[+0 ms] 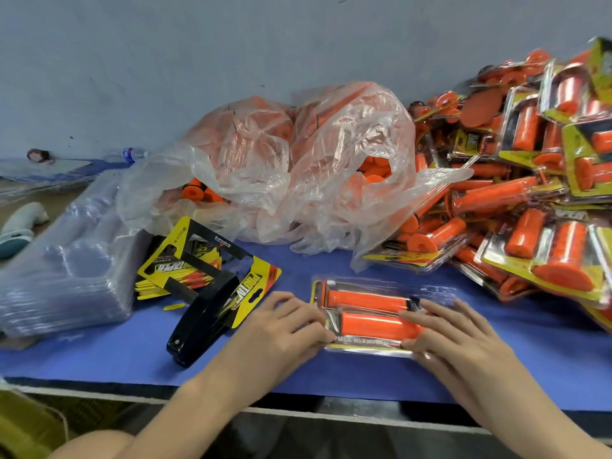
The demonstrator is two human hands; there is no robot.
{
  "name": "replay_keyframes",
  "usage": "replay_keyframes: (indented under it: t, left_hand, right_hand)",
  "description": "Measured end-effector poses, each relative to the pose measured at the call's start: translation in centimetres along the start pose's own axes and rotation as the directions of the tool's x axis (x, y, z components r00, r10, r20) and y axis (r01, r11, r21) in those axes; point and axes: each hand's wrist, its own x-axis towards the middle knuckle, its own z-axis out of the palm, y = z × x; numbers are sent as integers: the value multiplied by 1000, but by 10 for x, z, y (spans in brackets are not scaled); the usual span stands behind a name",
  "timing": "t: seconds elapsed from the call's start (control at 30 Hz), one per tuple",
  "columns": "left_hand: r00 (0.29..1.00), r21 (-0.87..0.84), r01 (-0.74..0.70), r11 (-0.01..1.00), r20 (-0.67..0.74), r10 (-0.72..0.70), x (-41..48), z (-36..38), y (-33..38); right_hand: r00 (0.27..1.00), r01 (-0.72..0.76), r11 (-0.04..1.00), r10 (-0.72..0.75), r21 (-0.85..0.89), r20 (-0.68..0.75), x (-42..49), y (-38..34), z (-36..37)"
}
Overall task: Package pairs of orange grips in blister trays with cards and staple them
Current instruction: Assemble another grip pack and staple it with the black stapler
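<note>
Orange grips [374, 323] sit paired in the tray [430, 290] between both hands. Left hand [291, 323] fingers curl, pinching its edge; right hand [453, 336] fingers spread flat on top. Unstapled: uneven pressure may spring it open, shifting the card [361, 342]. Stapler [202, 319] lies outside left fingers.

Plastic bottle [134, 154] by grey wall [231, 44]

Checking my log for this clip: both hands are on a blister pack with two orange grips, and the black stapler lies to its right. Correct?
Not quite. The head view shows the black stapler left of the blister pack, near the left hand; the rest holds.
</note>
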Motion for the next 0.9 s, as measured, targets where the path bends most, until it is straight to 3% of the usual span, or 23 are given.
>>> replay_keyframes:
  t: [0.13,0.27,0.47,0.63,0.9]
  left_hand:
    - [999,-68,-35,997,-35,32,1,4,16]
    - [994,-132,-112,985,4,113,-10,10,36]
    - [999,-164,-27,986,39,34,-12,6,11]
    - [1000,-127,18,992,11,-17,-6,2,0]
    - [999,-114,-37,993,17,40,-9,6,8]
  right_hand:
    - [998,-29,998,32,49,-55,2,-12,2]
    - [995,99,977,-92,187,-50,9,-44,13]
    - [984,135,943,-165,303,73,10,-30,10]
    - [986,135,944,-158,302,53,14,-35,9]
    - [976,119,979,-85,165,-201,20,-67,21]
